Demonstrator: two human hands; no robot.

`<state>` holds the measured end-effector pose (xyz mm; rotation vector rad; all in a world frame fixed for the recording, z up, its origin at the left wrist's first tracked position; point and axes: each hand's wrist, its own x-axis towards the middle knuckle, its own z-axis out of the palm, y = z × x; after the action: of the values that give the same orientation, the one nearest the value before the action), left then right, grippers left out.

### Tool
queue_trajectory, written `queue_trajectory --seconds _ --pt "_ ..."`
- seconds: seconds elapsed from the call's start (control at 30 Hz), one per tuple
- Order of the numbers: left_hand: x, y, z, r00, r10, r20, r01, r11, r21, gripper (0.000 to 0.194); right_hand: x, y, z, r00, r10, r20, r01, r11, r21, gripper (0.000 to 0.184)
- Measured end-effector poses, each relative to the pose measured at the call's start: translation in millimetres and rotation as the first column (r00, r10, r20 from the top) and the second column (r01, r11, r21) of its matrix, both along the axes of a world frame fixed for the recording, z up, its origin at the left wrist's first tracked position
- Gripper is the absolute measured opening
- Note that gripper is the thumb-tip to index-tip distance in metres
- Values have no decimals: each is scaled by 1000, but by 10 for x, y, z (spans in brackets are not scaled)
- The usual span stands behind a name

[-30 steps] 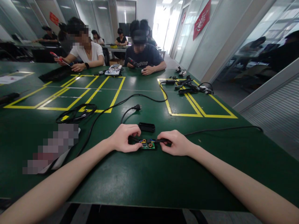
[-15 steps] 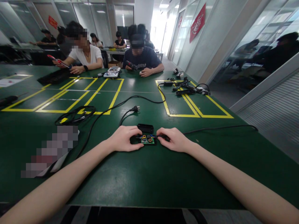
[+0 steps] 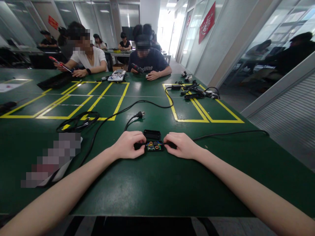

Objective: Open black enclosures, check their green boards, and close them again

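A green circuit board (image 3: 153, 147) with copper-ringed coils and coloured wires sits in one half of an open black plastic case (image 3: 155, 150). Just beyond it lies the other case half (image 3: 152, 134), hollow side up. At the case's left end, my left hand (image 3: 130, 144) is closed, thumb and fingers pinching the black cable where it enters. My right hand (image 3: 181, 145) pinches the cable at the opposite end, its fingertips against the case. Both fingertip grips are partly hidden. A black power cord with a plug (image 3: 140, 114) lies beyond my left hand.
A coiled black cable (image 3: 78, 122) and a blurred flat object (image 3: 52, 159) lie at left. Another cord (image 3: 233, 133) runs right. Yellow tape (image 3: 195, 121) marks the green table; a cable pile (image 3: 197, 91) lies farther back. Two people sit across, holding tools.
The circuit board now sits lower inside the case half. My left thumb has shifted from the board's near corner to the case's left end. My right hand stays at the right end.
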<state>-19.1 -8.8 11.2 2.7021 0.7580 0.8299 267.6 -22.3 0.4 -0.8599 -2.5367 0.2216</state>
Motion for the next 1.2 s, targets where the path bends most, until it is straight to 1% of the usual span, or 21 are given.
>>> queue_trajectory --seconds 0.17,0.27,0.37,0.43,0.47,0.5,0.57,0.6,0.63,0.67,0.7,0.73,0.77,0.8,0.87,0.9,0.97,1.03,1.07,1.13,1.2 --pt "4 16 0 1000 -4 3 4 1000 -16 10 -30 5 -1 999 45 -27 -44 998 37 6" --pt "21 2 10 1000 -10 10 11 998 -68 11 -36 1 15 997 67 -49 -65 997 43 10" --pt "24 -6 14 1000 -17 -18 15 995 -102 15 -30 -1 20 990 108 -92 -103 993 63 16" --pt "19 -2 9 999 -29 -36 25 995 -97 18 -34 2 1 985 126 -118 -116 989 91 17" --pt "16 1 6 999 -20 -27 17 996 -87 18 -42 6 -16 984 109 -139 -95 990 106 16" --pt "15 4 1 999 -21 -23 20 997 -78 18 -54 12 -36 984 60 -167 -41 992 120 15" --pt "23 9 -10 1000 -19 -3 19 999 -41 18 -91 27 -80 966 -120 -230 151 980 127 15" --pt "32 11 -17 1000 -11 12 11 1000 -10 19 -112 36 -99 944 -220 -246 254 960 116 16" --pt "45 13 -26 1000 14 26 -15 1000 18 21 -132 47 -116 923 -298 -244 329 939 98 19" --pt "61 15 -35 997 67 43 -68 997 36 21 -150 58 -129 913 -340 -224 365 928 78 23" --pt "79 20 -47 988 144 60 -147 988 50 20 -164 69 -138 918 -345 -193 361 931 54 28" --pt "96 26 -61 969 239 63 -242 969 53 18 -172 81 -145 934 -321 -160 329 944 29 32" --pt "111 34 -76 942 330 56 -333 942 50 17 -174 94 -150 950 -281 -138 283 959 -2 34" --pt "121 45 -91 921 389 31 -390 920 41 20 -171 107 -154 962 -239 -132 235 971 -43 33" --pt "126 69 -118 907 420 -12 -420 907 2 22 -155 133 -157 968 -185 -172 161 976 -145 28" --pt "121 81 -128 911 411 -17 -412 911 -35 21 -144 144 -156 962 -178 -207 137 971 -198 25" --pt "104 99 -136 926 377 -3 -374 918 -129 20 -125 157 -147 941 -194 -277 113 952 -284 18" --pt "87 108 -132 936 349 38 -328 909 -258 21 -112 157 -132 920 -215 -328 102 939 -330 14" --pt "82 109 -128 937 342 67 -302 892 -336 21 -109 154 -124 911 -218 -350 92 935 -343 12" --pt "82 105 -119 930 345 130 -243 839 -486 23 -106 144 -112 889 -221 -402 65 929 -366 11" --pt "90 98 -107 916 356 183 -190 790 -583 22 -109 136 -113 850 -243 -468 42 916 -399 10"
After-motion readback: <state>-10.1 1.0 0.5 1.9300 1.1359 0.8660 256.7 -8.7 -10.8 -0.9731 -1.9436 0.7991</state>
